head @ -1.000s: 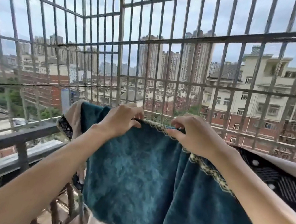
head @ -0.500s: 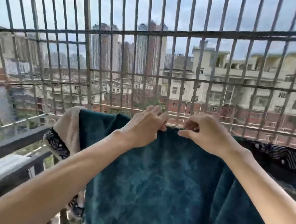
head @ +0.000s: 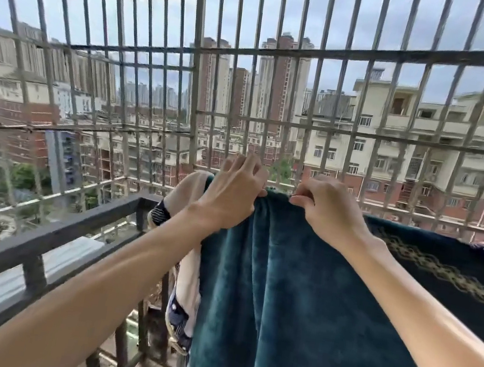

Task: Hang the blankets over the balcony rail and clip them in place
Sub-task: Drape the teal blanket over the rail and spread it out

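Barred balcony grille [head: 196, 50]; front rail hidden beneath teal blanket [head: 297, 286]. Left hand [head: 226, 196] grips, right hand [head: 325, 208] pinches its top edge.

Blanket [head: 295, 301] over rail [head: 47, 236]; grille [head: 196, 50] behind.

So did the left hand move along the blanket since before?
Yes. The left hand slid rightward, away from the thick grille post and closer to the right hand, on the teal blanket.
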`<state>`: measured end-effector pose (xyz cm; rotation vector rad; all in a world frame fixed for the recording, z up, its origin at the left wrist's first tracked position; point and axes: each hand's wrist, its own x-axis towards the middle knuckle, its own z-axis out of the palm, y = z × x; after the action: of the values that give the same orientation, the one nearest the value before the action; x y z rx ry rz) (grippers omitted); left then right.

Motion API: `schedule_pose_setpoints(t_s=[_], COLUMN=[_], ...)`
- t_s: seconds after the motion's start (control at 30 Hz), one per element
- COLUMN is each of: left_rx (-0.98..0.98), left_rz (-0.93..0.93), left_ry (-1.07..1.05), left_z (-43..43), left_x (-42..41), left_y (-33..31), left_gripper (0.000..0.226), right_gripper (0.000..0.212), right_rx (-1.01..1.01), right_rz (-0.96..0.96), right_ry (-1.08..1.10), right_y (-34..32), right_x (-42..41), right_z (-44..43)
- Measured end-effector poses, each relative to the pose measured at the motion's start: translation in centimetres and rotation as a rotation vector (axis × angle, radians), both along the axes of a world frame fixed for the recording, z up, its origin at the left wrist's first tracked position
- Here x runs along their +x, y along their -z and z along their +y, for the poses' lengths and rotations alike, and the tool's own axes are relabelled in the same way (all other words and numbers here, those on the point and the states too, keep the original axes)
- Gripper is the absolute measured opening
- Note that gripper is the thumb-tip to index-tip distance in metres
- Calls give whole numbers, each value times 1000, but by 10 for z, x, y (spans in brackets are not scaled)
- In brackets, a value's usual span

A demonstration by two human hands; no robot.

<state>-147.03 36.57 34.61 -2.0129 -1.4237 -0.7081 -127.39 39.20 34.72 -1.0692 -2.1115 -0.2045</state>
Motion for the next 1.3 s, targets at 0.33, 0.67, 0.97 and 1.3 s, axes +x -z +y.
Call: schedule_pose_setpoints(t_s=[0.33,0.67,0.97,1.3], left_rx=[-254,-289,-58,-89], left_rz=[-364,-321,-468,-654], left_ry=[139,102,-104,-415], left_z=[18,34,28,-24], left_x=[-73,-87,-161,-259], left_y=[-3,-9,-17,79], left_gripper=[20,18,23,21], right_gripper=[4,4,6,9], right_rx=[22,14,99,-26], right_rz=[134,106,180,12], right_ry=[-36,-82,-26,-104], right_y=[-9,-10,-34,-18], right_x=[-16,-12,-10,-53], right_z=[20,27,27,28])
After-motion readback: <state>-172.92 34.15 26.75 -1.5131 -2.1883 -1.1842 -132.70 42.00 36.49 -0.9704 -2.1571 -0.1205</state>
